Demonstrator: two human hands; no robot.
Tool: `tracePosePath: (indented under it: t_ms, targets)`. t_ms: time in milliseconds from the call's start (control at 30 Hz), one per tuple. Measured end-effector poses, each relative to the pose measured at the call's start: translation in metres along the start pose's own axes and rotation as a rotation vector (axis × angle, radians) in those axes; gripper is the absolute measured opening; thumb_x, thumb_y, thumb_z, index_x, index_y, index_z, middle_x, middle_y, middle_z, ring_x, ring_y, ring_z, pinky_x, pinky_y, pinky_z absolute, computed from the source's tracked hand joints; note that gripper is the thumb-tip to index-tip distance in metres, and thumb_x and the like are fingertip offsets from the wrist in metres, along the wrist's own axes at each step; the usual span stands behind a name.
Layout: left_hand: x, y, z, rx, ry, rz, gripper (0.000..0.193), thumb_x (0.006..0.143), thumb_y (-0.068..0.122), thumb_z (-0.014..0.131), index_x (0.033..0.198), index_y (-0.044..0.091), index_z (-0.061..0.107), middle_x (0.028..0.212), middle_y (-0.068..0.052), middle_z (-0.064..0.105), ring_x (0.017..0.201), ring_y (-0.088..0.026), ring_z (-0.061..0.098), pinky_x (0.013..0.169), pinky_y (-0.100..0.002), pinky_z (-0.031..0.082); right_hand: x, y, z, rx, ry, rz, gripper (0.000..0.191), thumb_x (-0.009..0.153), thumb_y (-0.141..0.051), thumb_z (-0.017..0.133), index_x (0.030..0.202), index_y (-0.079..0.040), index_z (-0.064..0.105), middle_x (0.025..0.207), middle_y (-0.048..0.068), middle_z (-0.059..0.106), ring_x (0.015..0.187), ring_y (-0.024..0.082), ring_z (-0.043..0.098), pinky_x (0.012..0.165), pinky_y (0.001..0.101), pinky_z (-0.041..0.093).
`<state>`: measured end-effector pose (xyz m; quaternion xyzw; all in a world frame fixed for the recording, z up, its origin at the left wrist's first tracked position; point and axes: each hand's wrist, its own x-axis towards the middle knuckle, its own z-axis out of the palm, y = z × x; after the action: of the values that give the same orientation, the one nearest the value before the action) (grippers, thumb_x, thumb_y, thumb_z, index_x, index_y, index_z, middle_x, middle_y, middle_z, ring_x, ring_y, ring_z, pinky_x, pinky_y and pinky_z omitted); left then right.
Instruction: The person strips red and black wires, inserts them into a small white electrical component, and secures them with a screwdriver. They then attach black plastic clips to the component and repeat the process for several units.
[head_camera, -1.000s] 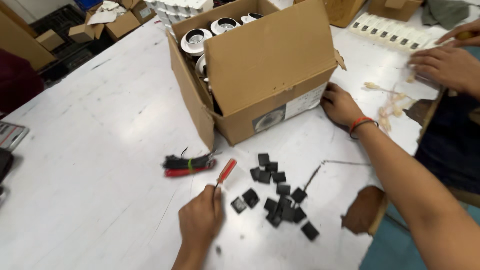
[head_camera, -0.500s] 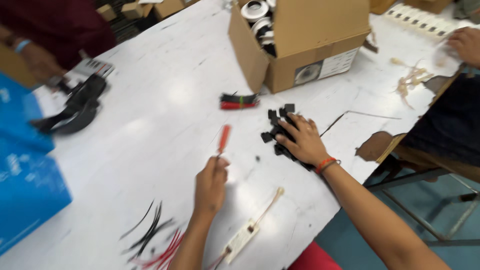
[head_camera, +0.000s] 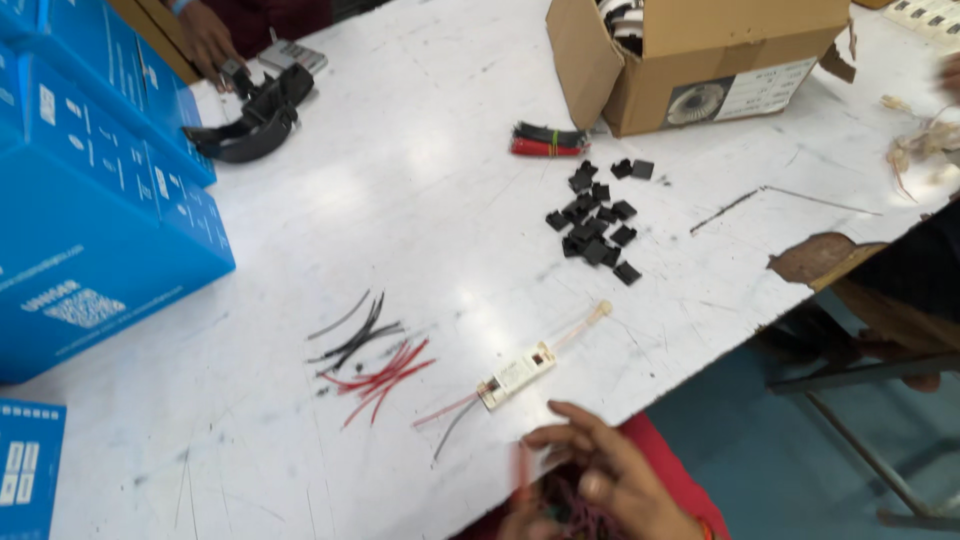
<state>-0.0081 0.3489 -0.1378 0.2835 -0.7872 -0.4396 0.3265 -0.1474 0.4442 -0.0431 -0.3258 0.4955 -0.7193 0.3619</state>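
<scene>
Both my hands are low at the near table edge and blurred. My right hand (head_camera: 612, 472), an orange band at its wrist, has its fingers spread over a tangle of red and dark wires (head_camera: 565, 515) below the table edge. My left hand (head_camera: 520, 518) is mostly hidden beneath it; a faint red streak (head_camera: 522, 468) rises by it, too blurred to identify. Just beyond my hands a small white module (head_camera: 515, 375) with pink and grey leads lies on the white table (head_camera: 420, 220). Cut red and black wire pieces (head_camera: 370, 355) lie to its left.
Several small black clips (head_camera: 595, 225) are piled mid-table, with a red and black wire bundle (head_camera: 548, 140) behind them. An open cardboard box (head_camera: 700, 60) stands at the back right, blue boxes (head_camera: 90, 200) at the left. Another person's hand (head_camera: 205, 40) works on black parts (head_camera: 250, 120).
The view has swung left and down. My right hand has left the black clips and my left has left the tabletop; both have dropped to the near edge.
</scene>
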Motion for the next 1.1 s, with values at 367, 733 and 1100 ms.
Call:
tracePosePath:
  t_ms: [367,733,1100]
  targets:
    - [0.024,0.108,-0.06,-0.081,-0.19,0.232,0.012,0.095,0.019,0.071,0.088,0.009,0.069,0.085,-0.007,0.074,0.078,-0.027,0.071,0.073,-0.041,0.055,-0.037,-0.095,-0.069,-0.468,0.634,-0.669,0.009,0.113,-0.004,0.052,0.121,-0.002,0.057,0.104,0.017,0.072,0.077,0.016,0.067,0.075,0.0255,0.057]
    - [0.117,0.059,-0.096,0.398,0.024,0.317,0.019,0.091,0.023,0.072,0.103,0.008,0.076,0.102,-0.01,0.073,0.092,-0.029,0.067,0.081,-0.041,0.051,0.038,-0.013,-0.124,-1.303,0.618,-0.331,0.021,0.094,0.0,0.066,0.114,0.0,0.071,0.139,0.016,0.067,0.11,0.032,0.072,0.091,0.0386,0.058]
    - [0.134,0.034,-0.085,0.242,-0.083,0.237,0.011,0.083,0.019,0.077,0.092,0.014,0.08,0.087,-0.001,0.075,0.086,-0.021,0.066,0.079,-0.037,0.048,0.106,-0.039,-0.133,-1.612,0.577,-0.278,0.04,0.085,-0.034,0.082,0.113,-0.006,0.076,0.112,0.011,0.07,0.105,0.032,0.058,0.091,0.0427,0.051]
